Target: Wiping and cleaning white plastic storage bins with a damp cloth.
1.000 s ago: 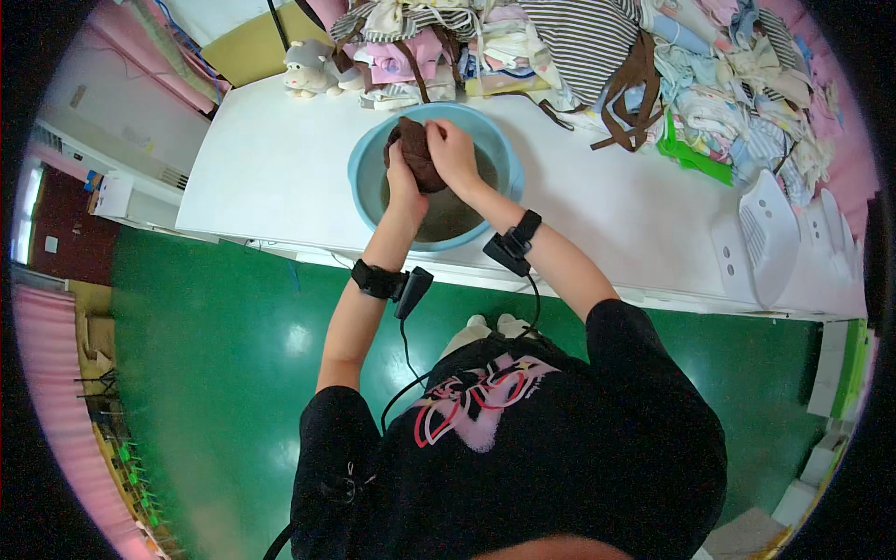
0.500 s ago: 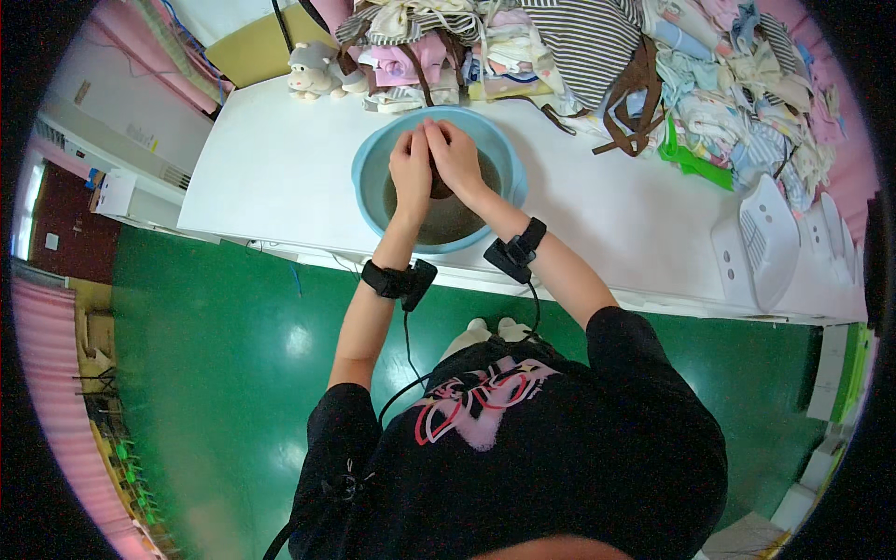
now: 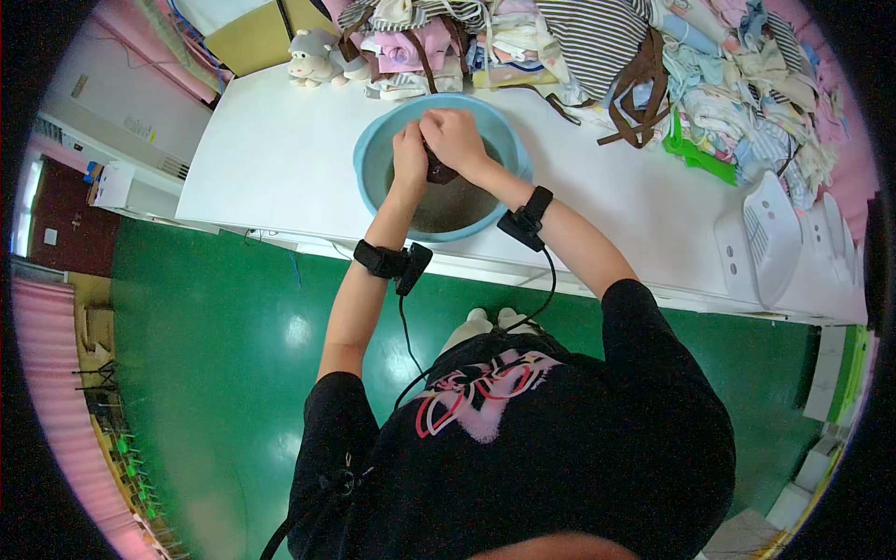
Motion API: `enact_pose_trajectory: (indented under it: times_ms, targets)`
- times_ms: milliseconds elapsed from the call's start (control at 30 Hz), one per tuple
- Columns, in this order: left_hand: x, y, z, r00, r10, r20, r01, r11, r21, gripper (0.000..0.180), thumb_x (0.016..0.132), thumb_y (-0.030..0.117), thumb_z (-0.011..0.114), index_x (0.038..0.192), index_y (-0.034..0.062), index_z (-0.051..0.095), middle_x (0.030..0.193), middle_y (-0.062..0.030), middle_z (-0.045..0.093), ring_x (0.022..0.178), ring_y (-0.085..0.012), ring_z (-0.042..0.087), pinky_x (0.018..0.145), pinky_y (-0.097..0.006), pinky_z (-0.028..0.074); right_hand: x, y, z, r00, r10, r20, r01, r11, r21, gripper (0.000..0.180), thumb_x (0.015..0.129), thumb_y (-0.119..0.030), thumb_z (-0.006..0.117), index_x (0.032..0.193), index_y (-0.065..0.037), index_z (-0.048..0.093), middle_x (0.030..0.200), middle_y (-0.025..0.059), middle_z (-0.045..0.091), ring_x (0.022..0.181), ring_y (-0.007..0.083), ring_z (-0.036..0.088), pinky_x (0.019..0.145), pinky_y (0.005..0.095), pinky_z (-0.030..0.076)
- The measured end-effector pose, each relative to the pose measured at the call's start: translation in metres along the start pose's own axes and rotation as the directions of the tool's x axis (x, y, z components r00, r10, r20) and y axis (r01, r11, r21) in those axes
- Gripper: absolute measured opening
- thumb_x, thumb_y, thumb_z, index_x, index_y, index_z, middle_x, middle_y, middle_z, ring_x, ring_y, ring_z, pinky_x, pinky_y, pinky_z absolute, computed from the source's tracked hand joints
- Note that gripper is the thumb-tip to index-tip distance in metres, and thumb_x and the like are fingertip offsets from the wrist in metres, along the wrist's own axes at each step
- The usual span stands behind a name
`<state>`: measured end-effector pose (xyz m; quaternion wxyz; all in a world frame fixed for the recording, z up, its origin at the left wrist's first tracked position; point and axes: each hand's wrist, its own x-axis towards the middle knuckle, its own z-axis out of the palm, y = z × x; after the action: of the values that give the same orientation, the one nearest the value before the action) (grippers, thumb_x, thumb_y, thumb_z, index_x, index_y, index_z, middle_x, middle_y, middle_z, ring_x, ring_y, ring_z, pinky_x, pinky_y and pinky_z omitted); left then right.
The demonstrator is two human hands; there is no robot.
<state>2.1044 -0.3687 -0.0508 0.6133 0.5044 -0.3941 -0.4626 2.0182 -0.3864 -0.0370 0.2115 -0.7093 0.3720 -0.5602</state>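
Observation:
A light blue round basin with murky grey-brown water stands on the white table. Over it, my left hand and my right hand are pressed close together. Both are closed around a bunched, dark brown cloth, which shows below and between the palms. Its upper part is hidden by my fingers. The right hand's knuckles point up and away, wrapped over the bundle; the left grips its left side.
Behind the basin lie stacked folded clothes and a striped cloth. A grey plush toy sits at the back left. A heap of clothes fills the back right, above a white plastic rack. Black cables hang from my wrist straps.
My hands have gone from flat against each other to curled, with the right one turned over the cloth. More of the brown cloth shows between them.

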Motion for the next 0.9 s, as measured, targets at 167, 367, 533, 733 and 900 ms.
enact_pose_trajectory:
  times_ms: [167, 367, 533, 733, 900]
  targets:
    - [-0.001, -0.005, -0.001, 0.988, -0.158, -0.003, 0.156, 0.981, -0.111, 0.028, 0.08, 0.018, 0.035, 0.076, -0.0031, 0.053, 0.072, -0.0079, 0.053, 0.065, -0.014, 0.047, 0.059, -0.03, 0.037, -0.002, 0.006, 0.005, 0.997, 0.011, 0.078, -0.004, 0.997, -0.083, 0.022, 0.071, -0.017, 0.045, 0.06, 0.0, 0.053, 0.06, 0.0191, 0.052, 0.057, 0.0368, 0.051, 0.053, 0.0433, 0.04]
    - [-0.002, -0.002, -0.002, 0.993, -0.115, 0.004, 0.115, 0.985, -0.132, 0.03, 0.082, 0.023, 0.035, 0.081, -0.0013, 0.053, 0.073, -0.007, 0.051, 0.07, -0.014, 0.047, 0.062, -0.029, 0.038, 0.002, 0.0, -0.002, 0.997, -0.074, 0.023, 0.076, 0.995, -0.066, 0.022, 0.073, -0.017, 0.046, 0.064, 0.001, 0.053, 0.062, 0.0193, 0.052, 0.06, 0.0366, 0.051, 0.054, 0.0418, 0.04]
    - [0.001, -0.004, 0.003, 0.963, -0.004, -0.27, -0.058, 0.973, -0.222, 0.047, 0.084, 0.046, 0.029, 0.106, 0.0081, 0.045, 0.095, -0.0087, 0.051, 0.087, -0.0188, 0.05, 0.079, -0.034, 0.039, 0.013, -0.009, -0.002, 0.911, 0.287, -0.297, -0.268, 0.958, 0.106, 0.029, 0.078, -0.022, 0.045, 0.064, 0.002, 0.051, 0.063, 0.0206, 0.052, 0.062, 0.0372, 0.051, 0.055, 0.0406, 0.039]
    - [-0.002, -0.011, 0.019, 0.995, -0.096, 0.019, 0.09, 0.817, -0.57, 0.053, 0.083, 0.05, 0.022, 0.107, 0.0087, 0.045, 0.102, -0.0069, 0.052, 0.095, -0.0218, 0.049, 0.081, -0.035, 0.039, -0.005, -0.014, 0.014, 0.913, 0.076, -0.401, -0.087, 0.996, -0.009, 0.027, 0.074, -0.027, 0.055, 0.073, -0.001, 0.049, 0.071, 0.0151, 0.049, 0.066, 0.0318, 0.048, 0.058, 0.0385, 0.038]
    - [0.014, -0.022, -0.001, 0.978, 0.054, 0.2, 0.068, 0.828, -0.556, 0.035, 0.083, 0.039, 0.031, 0.095, 0.0106, 0.049, 0.089, -0.0048, 0.053, 0.082, -0.0195, 0.052, 0.07, -0.035, 0.043, -0.01, -0.026, 0.018, 0.934, 0.112, -0.338, -0.123, 0.992, -0.01, 0.03, 0.069, -0.028, 0.059, 0.069, -0.001, 0.048, 0.068, 0.0149, 0.049, 0.063, 0.0311, 0.049, 0.055, 0.0384, 0.039]
